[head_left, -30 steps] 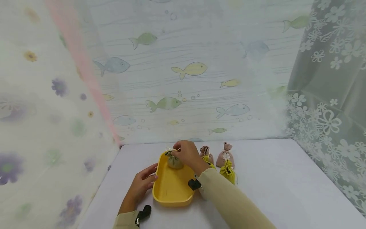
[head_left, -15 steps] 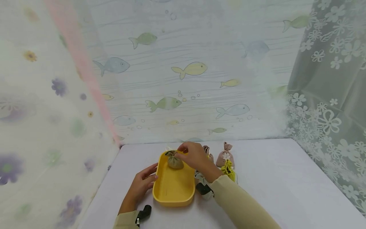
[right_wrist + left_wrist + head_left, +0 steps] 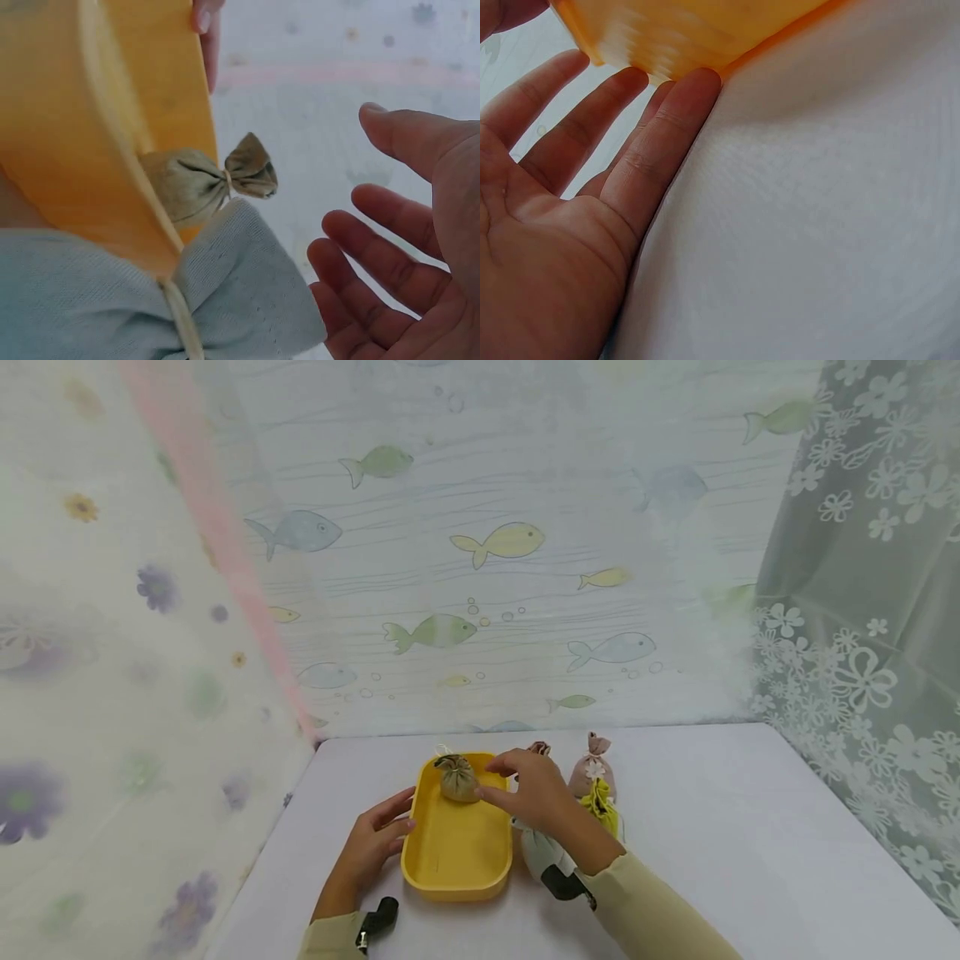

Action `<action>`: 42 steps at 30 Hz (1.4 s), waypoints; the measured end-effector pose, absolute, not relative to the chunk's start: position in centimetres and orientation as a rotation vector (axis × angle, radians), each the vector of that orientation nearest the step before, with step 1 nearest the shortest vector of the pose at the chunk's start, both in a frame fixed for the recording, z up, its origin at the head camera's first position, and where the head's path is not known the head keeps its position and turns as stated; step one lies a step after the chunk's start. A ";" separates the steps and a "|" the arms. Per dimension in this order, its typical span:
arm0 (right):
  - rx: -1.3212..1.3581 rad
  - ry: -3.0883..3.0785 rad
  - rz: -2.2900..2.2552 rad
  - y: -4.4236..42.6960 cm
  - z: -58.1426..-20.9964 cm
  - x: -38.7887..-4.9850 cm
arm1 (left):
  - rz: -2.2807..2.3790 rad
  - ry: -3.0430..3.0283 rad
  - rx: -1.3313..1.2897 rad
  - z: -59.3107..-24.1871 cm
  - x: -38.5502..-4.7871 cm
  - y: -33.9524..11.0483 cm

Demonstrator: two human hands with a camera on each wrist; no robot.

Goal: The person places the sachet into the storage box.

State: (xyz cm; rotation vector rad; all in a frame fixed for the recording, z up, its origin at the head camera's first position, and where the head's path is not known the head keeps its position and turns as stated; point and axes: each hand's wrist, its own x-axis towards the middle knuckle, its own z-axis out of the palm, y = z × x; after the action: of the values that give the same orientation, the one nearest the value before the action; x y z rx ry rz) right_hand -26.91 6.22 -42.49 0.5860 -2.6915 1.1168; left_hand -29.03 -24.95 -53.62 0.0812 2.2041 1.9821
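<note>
Touching the yellow tray [image 3: 457, 860] at its nine o'clock side, the left hand [image 3: 367, 842] has its fingers extended. Over the tray's two o'clock edge hovers the right hand [image 3: 534, 788], empty, thumb and fingers parted. Inside, near twelve, sits an olive bag [image 3: 458, 783], its neck tied. Outside, a grey bag [image 3: 537, 853] is near four; farther out are a yellow-green bag [image 3: 602, 808] toward three and a pink bag [image 3: 581, 776] toward two.
</note>
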 end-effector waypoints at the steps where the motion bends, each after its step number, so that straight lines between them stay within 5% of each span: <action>1: 0.583 -2.696 1.119 6.4 -42.6 -26.6 | 1.984 2.201 0.080 -53.6 -29.0 -25.0; 42: 0.451 -2.755 1.205 11.2 -46.8 -23.6 | 1.986 2.179 0.058 -53.6 -29.1 -25.0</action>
State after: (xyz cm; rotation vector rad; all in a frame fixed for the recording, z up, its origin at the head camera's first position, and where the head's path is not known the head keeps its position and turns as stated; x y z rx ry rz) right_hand -23.64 11.19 -46.82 0.4510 -2.7550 1.2045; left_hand -29.09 -25.01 -53.63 0.0577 2.1791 1.9863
